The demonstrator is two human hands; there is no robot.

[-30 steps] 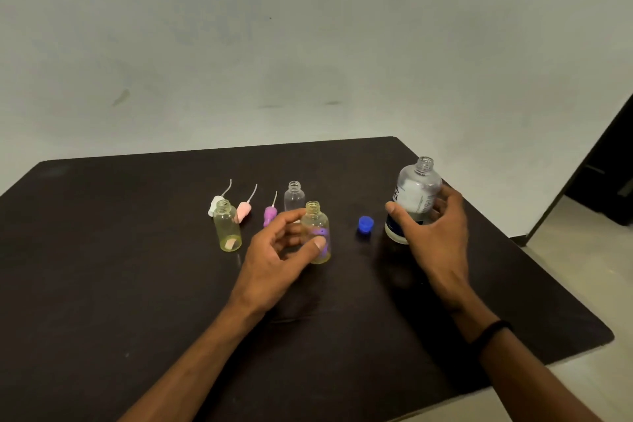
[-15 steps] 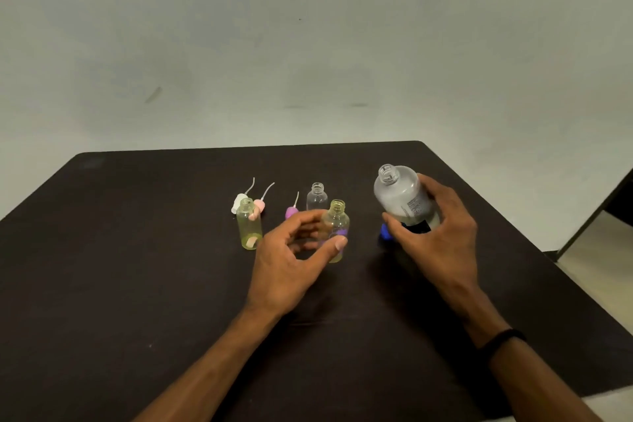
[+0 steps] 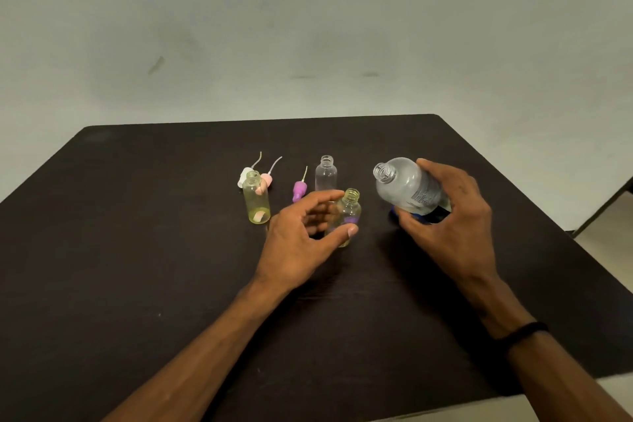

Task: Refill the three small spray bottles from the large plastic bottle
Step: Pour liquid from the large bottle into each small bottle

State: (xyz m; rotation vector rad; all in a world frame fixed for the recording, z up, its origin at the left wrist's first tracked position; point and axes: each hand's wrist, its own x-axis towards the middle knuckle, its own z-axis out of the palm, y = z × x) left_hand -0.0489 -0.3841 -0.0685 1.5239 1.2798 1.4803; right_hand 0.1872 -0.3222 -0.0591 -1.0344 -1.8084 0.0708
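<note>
My dark brown desk (image 3: 144,250) before me, a pale grey-green scuffed wall (image 3: 308,27) behind it, light floor (image 3: 606,250) at my right, a dark edge of furniture (image 3: 616,197) there

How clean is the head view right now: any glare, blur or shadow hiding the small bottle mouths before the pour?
Head view: dim, even light, no hard glare. The mouths of the three small bottles read clearly. The large plastic bottle in the right hand is slightly soft. The left hand covers part of the nearest bottle. Wide-angle bending shows at the table edges.
</note>
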